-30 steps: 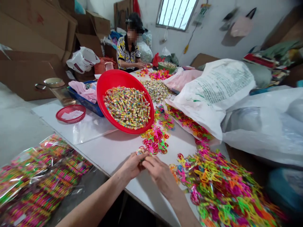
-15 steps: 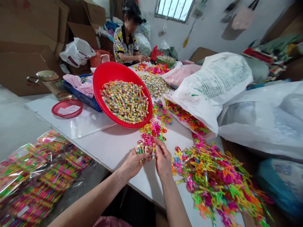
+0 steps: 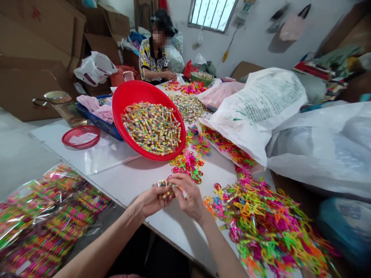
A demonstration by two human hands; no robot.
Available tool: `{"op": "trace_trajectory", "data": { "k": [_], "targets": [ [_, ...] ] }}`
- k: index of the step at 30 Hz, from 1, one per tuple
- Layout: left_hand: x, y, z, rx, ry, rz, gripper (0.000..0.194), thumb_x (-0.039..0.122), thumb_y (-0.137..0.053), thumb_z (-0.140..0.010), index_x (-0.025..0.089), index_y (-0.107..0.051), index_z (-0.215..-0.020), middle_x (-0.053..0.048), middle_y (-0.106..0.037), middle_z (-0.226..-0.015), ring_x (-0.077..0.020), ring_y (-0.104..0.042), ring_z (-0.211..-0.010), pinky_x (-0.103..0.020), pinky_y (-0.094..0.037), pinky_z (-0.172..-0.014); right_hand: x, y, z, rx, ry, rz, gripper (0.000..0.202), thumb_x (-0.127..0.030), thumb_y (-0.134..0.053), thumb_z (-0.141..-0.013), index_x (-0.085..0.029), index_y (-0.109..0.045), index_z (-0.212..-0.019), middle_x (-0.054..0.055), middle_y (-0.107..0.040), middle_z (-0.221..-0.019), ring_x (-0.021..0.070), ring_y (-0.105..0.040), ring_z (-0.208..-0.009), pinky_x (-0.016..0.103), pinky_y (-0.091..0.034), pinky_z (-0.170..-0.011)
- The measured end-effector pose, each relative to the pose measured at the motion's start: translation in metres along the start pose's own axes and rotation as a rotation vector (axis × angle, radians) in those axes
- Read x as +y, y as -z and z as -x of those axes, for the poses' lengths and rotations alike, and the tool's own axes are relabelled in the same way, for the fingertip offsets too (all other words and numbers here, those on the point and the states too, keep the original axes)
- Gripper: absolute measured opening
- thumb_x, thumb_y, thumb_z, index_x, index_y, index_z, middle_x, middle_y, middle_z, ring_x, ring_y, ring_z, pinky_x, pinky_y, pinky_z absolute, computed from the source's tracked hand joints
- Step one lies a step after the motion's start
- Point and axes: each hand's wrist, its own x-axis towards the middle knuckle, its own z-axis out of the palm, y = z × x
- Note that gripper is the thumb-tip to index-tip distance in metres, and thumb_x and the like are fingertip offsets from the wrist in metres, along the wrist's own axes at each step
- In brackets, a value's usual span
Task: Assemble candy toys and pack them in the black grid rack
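My left hand (image 3: 150, 200) is closed around a bunch of small colourful patterned tubes (image 3: 162, 184), above the front edge of the white table. My right hand (image 3: 189, 199) meets it, its fingers bent over the bunch; a coloured bit of a small tube shows between thumb and fingers, mostly hidden. Just beyond the hands lies a pile of bright plastic loop pieces (image 3: 188, 164). A tilted red basin (image 3: 121, 104) behind them holds many more patterned tubes (image 3: 153, 127). To the right spreads a large heap of tubes with coloured plastic pieces attached (image 3: 269, 227).
A white sack (image 3: 261, 96) spills plastic pieces at the right. At the left stand a red basket (image 3: 97, 141), a blue tray (image 3: 116, 133) and a jar (image 3: 66, 110). Clear-bagged goods (image 3: 52, 216) lie low at left. Another person (image 3: 153, 58) sits across the table (image 3: 116, 181).
Both hands have shifted slightly left and nearer to me. The right hand has turned, its fingers now folded over the bunch instead of holding one tube upright beside it.
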Motion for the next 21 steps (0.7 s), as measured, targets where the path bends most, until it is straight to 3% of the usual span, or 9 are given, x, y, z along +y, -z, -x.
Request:
{"op": "trace_trajectory", "data": {
  "k": [3,6,9,11,13,16,18,21],
  "targets": [
    [0.009,-0.006,-0.004,0.018,-0.129,-0.148,0.035,0.001,-0.073,-0.058,0.013,-0.061,-0.09,-0.006,-0.067,-0.087,-0.0155,-0.065,-0.079,-0.019,-0.049,-0.065,0.036,0.013,-0.037,0.079,-0.274,0.278,0.028,-0.026,-0.052,-0.083,-0.019,-0.057,-0.11,0.01,-0.056,-0.108,0.0219,-0.053,-0.102,0.037,-0.043,-0.09],
    [0.004,-0.007,-0.009,0.005,-0.3,-0.344,0.031,0.005,-0.075,-0.058,0.013,-0.063,-0.086,-0.003,-0.067,-0.08,-0.0123,-0.063,-0.073,-0.018,-0.047,-0.063,0.068,0.015,-0.065,-0.026,-0.561,0.55,0.039,-0.026,-0.061,-0.076,-0.014,-0.055,-0.112,0.014,-0.058,-0.105,0.0253,-0.057,-0.095,0.035,-0.045,-0.08],
    [-0.008,-0.004,-0.013,0.028,-0.341,-0.379,0.025,0.01,-0.075,-0.06,0.014,-0.063,-0.082,-0.001,-0.066,-0.076,-0.0114,-0.061,-0.07,-0.02,-0.048,-0.064,0.079,0.013,-0.07,-0.043,-0.656,0.627,0.033,-0.016,-0.055,-0.077,-0.013,-0.055,-0.11,0.016,-0.061,-0.101,0.0253,-0.059,-0.089,0.034,-0.044,-0.074],
    [-0.015,-0.002,-0.015,0.051,-0.286,-0.33,0.025,0.013,-0.076,-0.06,0.014,-0.064,-0.082,-0.002,-0.066,-0.078,-0.0143,-0.062,-0.074,-0.027,-0.051,-0.069,0.076,0.016,-0.061,0.008,-0.646,0.605,0.031,-0.014,-0.046,-0.081,-0.014,-0.055,-0.11,0.013,-0.063,-0.099,0.0229,-0.059,-0.088,0.032,-0.044,-0.075],
    [-0.019,-0.003,-0.017,0.063,-0.234,-0.282,0.026,0.014,-0.076,-0.059,0.015,-0.064,-0.082,-0.002,-0.066,-0.081,-0.0166,-0.062,-0.077,-0.033,-0.052,-0.07,0.066,0.022,-0.043,0.147,-0.61,0.495,0.028,-0.017,-0.041,-0.084,-0.017,-0.056,-0.108,0.008,-0.065,-0.096,0.0194,-0.06,-0.086,0.029,-0.044,-0.076],
    [-0.022,-0.007,-0.019,0.087,-0.231,-0.269,0.025,0.013,-0.076,-0.057,0.015,-0.065,-0.078,-0.002,-0.066,-0.078,-0.0143,-0.061,-0.072,-0.026,-0.049,-0.062,0.044,0.022,-0.005,0.34,-0.57,0.242,0.024,-0.029,-0.042,-0.086,-0.018,-0.059,-0.101,0.003,-0.066,-0.085,0.0155,-0.06,-0.072,0.026,-0.045,-0.069],
    [-0.024,-0.007,-0.019,0.098,-0.26,-0.297,0.023,0.014,-0.076,-0.057,0.015,-0.065,-0.077,-0.002,-0.065,-0.076,-0.0118,-0.06,-0.068,-0.021,-0.046,-0.058,0.03,0.012,0.026,0.348,-0.547,0.199,0.024,-0.031,-0.043,-0.086,-0.018,-0.06,-0.097,0.004,-0.065,-0.084,0.0153,-0.059,-0.071,0.026,-0.046,-0.068],
    [-0.026,0.001,-0.015,0.081,-0.298,-0.401,0.02,0.02,-0.075,-0.062,0.013,-0.066,-0.079,-0.003,-0.065,-0.074,-0.0104,-0.058,-0.065,-0.02,-0.042,-0.055,0.016,-0.011,0.069,0.267,-0.536,0.309,0.022,-0.029,-0.043,-0.087,-0.018,-0.061,-0.094,0.006,-0.061,-0.086,0.0171,-0.057,-0.077,0.028,-0.044,-0.07]
  ]
}}
